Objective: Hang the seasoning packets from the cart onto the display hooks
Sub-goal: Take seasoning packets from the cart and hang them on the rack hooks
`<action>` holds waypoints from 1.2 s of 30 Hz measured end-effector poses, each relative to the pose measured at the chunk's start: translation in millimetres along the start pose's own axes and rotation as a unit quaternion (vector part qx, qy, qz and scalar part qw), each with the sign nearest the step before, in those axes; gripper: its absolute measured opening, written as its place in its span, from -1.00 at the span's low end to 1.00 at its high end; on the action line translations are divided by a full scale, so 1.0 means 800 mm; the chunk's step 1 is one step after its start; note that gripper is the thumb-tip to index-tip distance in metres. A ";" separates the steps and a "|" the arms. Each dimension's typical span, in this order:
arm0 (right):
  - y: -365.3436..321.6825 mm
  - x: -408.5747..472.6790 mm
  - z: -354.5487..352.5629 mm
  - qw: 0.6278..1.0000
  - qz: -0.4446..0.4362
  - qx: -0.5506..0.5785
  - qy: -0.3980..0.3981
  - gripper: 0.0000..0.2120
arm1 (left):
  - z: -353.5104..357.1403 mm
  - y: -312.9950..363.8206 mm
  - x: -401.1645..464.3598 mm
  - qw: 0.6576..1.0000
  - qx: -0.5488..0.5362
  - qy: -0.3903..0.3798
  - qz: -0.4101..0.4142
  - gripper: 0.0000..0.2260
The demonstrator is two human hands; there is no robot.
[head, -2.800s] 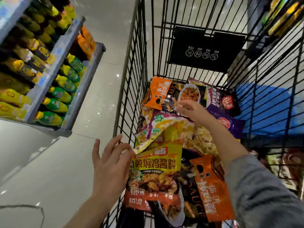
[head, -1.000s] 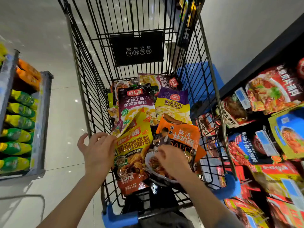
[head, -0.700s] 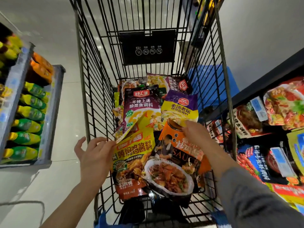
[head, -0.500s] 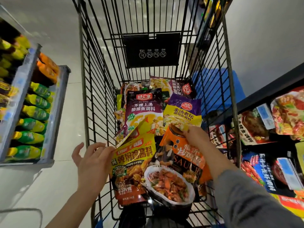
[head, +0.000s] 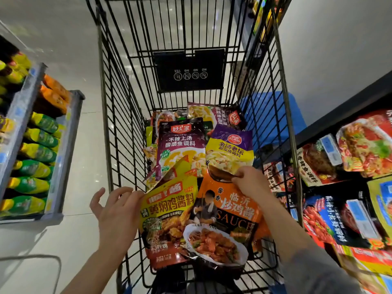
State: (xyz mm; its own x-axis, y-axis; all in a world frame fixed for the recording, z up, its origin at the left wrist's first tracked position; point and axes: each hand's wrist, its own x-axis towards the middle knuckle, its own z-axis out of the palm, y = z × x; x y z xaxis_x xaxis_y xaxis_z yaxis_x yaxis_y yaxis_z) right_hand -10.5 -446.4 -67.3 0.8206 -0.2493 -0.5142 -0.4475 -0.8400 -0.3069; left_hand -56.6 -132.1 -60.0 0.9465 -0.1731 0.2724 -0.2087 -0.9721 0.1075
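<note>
Right hand [head: 249,182] is pinching the bottom edge of the purple-and-yellow packet [head: 230,150], which sits in the wire cart [head: 110,124] on top of a heap of other seasoning packets. Left hand [head: 117,213] is loose with fingers spread, resting against the cart's side right next to the yellow packet [head: 167,211]. The orange packet [head: 233,211] just under the right hand reads "SAUCE", and the black sign [head: 188,70] on the cart's far end says "NO" a few times

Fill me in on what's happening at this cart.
A person is restocking seasoning packets from a black wire cart. The right hand pinches the top edge of the orange sauce packet lying in the pile. The left hand rests open against the yellow packet. Nothing is lifted out yet.
</note>
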 end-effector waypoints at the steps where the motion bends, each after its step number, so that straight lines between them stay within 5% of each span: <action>1: -0.005 -0.023 -0.007 1.000 -0.016 0.001 0.019 -0.88 | 0.000 0.000 -0.001 1.000 -0.006 0.006 -0.006 -0.74; 7: -0.012 -0.167 -0.068 0.985 -0.037 0.092 0.140 -0.99 | -0.001 -0.003 -0.002 0.998 -0.050 0.035 0.009 -0.84; 11: -0.019 -0.172 -0.069 0.959 -0.068 0.049 0.270 -0.93 | -0.004 -0.002 -0.001 0.998 -0.059 0.001 0.004 -0.88; 16: -0.003 -0.131 -0.042 0.982 0.033 0.052 0.180 -0.88 | -0.007 -0.004 0.000 0.999 -0.041 -0.020 0.012 -0.83; 25: 0.038 -0.149 -0.036 0.988 0.003 0.074 0.139 -0.57 | -0.010 -0.003 0.000 0.997 -0.053 -0.034 0.038 -0.74; 29: 0.043 -0.164 -0.032 0.993 -0.004 -0.045 0.106 -0.37 | -0.009 -0.003 0.001 0.997 -0.056 -0.031 0.040 -0.77; 33: 0.026 -0.168 -0.026 0.986 -0.031 -0.077 0.146 -0.28 | -0.007 -0.004 0.000 0.997 -0.054 -0.029 0.041 -0.85; 36: 0.013 -0.169 -0.019 0.977 -0.051 -0.110 0.178 -0.42 | -0.007 -0.004 -0.001 0.997 -0.057 -0.032 0.044 -0.84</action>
State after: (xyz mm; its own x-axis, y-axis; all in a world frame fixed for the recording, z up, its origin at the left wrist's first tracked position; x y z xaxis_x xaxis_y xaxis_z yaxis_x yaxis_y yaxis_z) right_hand -121.1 -428.7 11.2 0.9462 -0.2771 -0.1670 -0.3013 -0.9428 -0.1427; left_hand -57.6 -127.9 -55.5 0.9365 -0.2697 0.2239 -0.3141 -0.9293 0.1943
